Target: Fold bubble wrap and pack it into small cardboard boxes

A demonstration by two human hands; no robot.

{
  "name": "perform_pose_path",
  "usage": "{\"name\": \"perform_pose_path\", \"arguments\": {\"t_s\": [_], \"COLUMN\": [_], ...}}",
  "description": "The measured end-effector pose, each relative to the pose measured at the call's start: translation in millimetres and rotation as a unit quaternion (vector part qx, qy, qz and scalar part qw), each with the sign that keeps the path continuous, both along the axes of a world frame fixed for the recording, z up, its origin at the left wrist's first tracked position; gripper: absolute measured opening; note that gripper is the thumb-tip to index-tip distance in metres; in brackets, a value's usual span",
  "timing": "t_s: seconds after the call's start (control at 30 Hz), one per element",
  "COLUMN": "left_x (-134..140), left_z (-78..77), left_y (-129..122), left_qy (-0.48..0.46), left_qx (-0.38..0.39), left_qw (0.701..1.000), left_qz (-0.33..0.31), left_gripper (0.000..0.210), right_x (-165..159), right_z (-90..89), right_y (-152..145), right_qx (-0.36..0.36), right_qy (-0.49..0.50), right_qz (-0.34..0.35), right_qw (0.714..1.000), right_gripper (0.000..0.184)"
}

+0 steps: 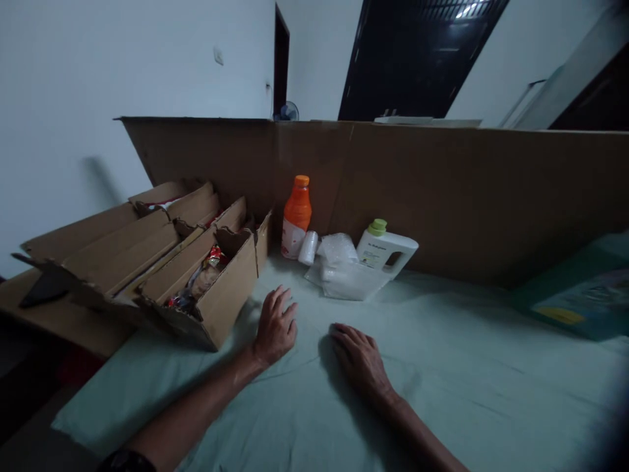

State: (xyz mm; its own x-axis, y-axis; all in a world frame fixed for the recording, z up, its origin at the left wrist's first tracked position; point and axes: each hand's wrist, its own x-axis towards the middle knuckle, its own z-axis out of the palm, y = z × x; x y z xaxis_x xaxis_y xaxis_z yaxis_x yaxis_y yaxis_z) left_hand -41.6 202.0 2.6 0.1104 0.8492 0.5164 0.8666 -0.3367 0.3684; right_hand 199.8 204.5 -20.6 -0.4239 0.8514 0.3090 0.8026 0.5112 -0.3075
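My left hand [277,328] is raised a little over the green sheet [314,406], its fingers loosely apart and holding nothing. Just left of it is an open cardboard box [230,295] with a plastic-wrapped packet [206,278] inside. My right hand [362,360] lies palm down on the sheet, fingers stretched out, also without anything in it. Beyond both hands stand an orange bottle [297,213] with a white label and a white jug [381,249] with a green cap. Between them are a small white roll [308,248] and clear bubble wrap [351,278].
More open cardboard compartments [118,249] sit at the left edge, partly overhanging it. A tall cardboard panel [432,190] runs along the back. At the far right a teal container [580,295] lies tilted and blurred. Behind the panel are a fan [289,111] and a dark door [417,59].
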Motion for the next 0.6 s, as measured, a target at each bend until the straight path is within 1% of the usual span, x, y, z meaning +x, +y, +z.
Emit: {"name": "perform_pose_path", "arguments": {"t_s": [0.03,0.1,0.17,0.2,0.27,0.3,0.37,0.43,0.53,0.6], "left_x": [-3,-15,-34,-44,-64,-73,-84,-90,-92,-91], "left_z": [12.3,42.4,76.2,92.6,120.1,130.3,142.8,147.4,148.0,148.4], "left_y": [-11,-31,-42,-44,-41,-38,-31,-27,-26,-30], "left_qy": [0.011,0.035,0.084,0.115,0.176,0.201,0.226,0.226,0.179,0.155], "left_qx": [0.017,0.061,0.115,0.117,0.071,0.025,-0.057,-0.095,-0.109,-0.126], "left_qw": [1.000,0.996,0.981,0.972,0.954,0.946,0.927,0.915,0.919,0.929], "left_qz": [0.007,0.051,0.130,0.168,0.231,0.255,0.292,0.320,0.335,0.312], "left_gripper": [0.038,0.040,0.043,0.047,0.050,0.048,0.037,0.034,0.041,0.038], "right_x": [-1,-1,0,1,1,2,2,2,2,2], "right_z": [0.7,2.0,1.3,0.1,-3.5,-5.5,-9.0,-10.8,-10.1,-8.3], "right_y": [0,2,3,4,5,5,6,6,5,4], "right_qx": [0.000,-0.001,0.000,0.002,0.007,0.011,0.016,0.017,0.017,0.018], "right_qy": [0.004,0.009,0.013,0.016,0.021,0.023,0.022,0.017,0.010,0.009], "right_qz": [0.003,0.009,0.016,0.016,0.016,0.016,0.018,0.021,0.022,0.023], "right_qw": [1.000,1.000,1.000,1.000,1.000,1.000,0.999,1.000,1.000,1.000], "right_gripper": [0.033,0.033,0.034,0.034,0.033,0.033,0.032,0.031,0.031,0.031]}}
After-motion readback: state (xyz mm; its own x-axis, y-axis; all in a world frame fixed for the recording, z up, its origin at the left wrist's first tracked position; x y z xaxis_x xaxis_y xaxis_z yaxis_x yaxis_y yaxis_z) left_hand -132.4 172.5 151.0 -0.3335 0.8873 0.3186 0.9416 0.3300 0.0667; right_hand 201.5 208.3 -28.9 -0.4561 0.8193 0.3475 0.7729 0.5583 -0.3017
